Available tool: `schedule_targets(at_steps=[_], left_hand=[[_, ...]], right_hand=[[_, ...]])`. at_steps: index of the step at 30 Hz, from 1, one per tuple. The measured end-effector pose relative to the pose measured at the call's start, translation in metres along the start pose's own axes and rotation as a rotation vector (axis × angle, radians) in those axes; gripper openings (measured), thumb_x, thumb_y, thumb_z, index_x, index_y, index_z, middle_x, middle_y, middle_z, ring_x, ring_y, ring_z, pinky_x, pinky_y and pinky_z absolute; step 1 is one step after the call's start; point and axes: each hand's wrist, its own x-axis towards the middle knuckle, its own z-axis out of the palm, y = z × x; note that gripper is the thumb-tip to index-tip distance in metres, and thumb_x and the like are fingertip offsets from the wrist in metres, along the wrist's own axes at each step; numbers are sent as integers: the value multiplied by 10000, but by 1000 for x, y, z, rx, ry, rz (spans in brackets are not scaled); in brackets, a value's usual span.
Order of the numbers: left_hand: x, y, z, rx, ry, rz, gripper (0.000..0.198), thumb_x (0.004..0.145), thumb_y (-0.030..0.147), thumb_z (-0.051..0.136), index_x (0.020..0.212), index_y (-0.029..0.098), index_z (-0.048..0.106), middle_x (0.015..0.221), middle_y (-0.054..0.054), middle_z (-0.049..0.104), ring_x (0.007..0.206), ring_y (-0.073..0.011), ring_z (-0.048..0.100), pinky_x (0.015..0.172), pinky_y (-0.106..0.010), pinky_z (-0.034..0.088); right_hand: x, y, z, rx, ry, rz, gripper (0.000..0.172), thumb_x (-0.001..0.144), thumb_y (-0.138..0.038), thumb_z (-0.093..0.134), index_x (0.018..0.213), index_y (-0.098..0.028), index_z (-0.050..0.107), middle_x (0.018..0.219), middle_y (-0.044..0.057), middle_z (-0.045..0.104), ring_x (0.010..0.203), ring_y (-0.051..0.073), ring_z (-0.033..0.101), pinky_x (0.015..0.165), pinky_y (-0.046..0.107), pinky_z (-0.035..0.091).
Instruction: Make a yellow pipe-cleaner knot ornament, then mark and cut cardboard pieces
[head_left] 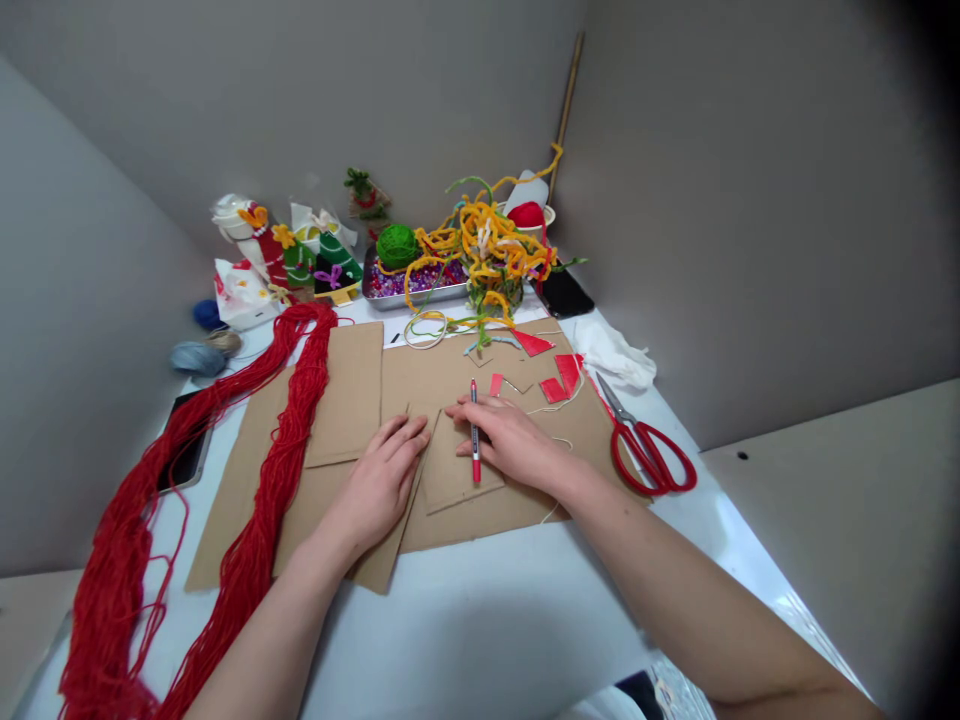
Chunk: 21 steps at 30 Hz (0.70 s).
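My left hand (385,488) lies with its fingers stretched flat on brown cardboard, at the edge of a piece near the middle of the table. Beside it my right hand (517,440) has a red-capped marker (475,440) at its fingers, the marker pointing up and down in view. Part of its grip is hard to make out. Under the right hand is a small cardboard piece (450,485), resting on a larger cardboard sheet (450,535). Another cardboard rectangle (349,390) lies to the left of the hands.
A long red yarn skein (277,480) runs down the left side, partly over a phone (184,450). Red-handled scissors (649,455) lie right, near red scraps (566,375) and crumpled tissue (619,355). Behind stand a bead tray (416,297), tangled yellow yarn (495,240) and felt decorations (300,265).
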Motion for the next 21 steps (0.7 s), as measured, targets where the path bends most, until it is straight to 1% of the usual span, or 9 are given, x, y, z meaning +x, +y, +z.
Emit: schedule_targets(at_steps=[6,10,13,17,21], left_hand=[[0,1,0,-7,5,-11,349,935,206,338,1238,196,512,1370,-96,495,1325,-255,345,1050,-522,373],[1,3,-1,12,-10,-21,342,937,203,341,1230,180,517,1377,-86,488,1323,-249,340,1066,-493,365],[1,3,-1,17,-12,-20,343,938,201,341,1233,185,514,1382,-81,483,1323,-249,339,1064,-492,366],[1,2,0,32,-23,-30,345,939,208,345,1242,178,508,1387,-83,478,1330,-245,328,1073,-480,356],[2,5,-3,62,-37,-36,342,941,205,345,1225,145,523,1388,-85,476,1321,-239,332,1096,-441,332]], right_hand=[[0,0,-1,-3,-5,-7,411,786,-252,690,1173,-223,552,1125,86,628,1131,230,537,944,363,407],[0,-1,-1,-1,-2,-7,397,796,-257,679,1171,-220,553,1126,88,627,1121,229,542,940,365,411],[-1,-1,-1,-2,-2,-5,395,802,-259,672,1176,-213,555,1115,92,628,1095,227,553,928,362,419],[-1,0,0,-6,2,-11,412,808,-270,665,1199,-219,545,1107,89,627,1127,231,533,934,359,419],[2,0,0,-14,-13,-23,425,802,-257,671,1201,-186,544,1110,100,626,1141,236,522,935,355,423]])
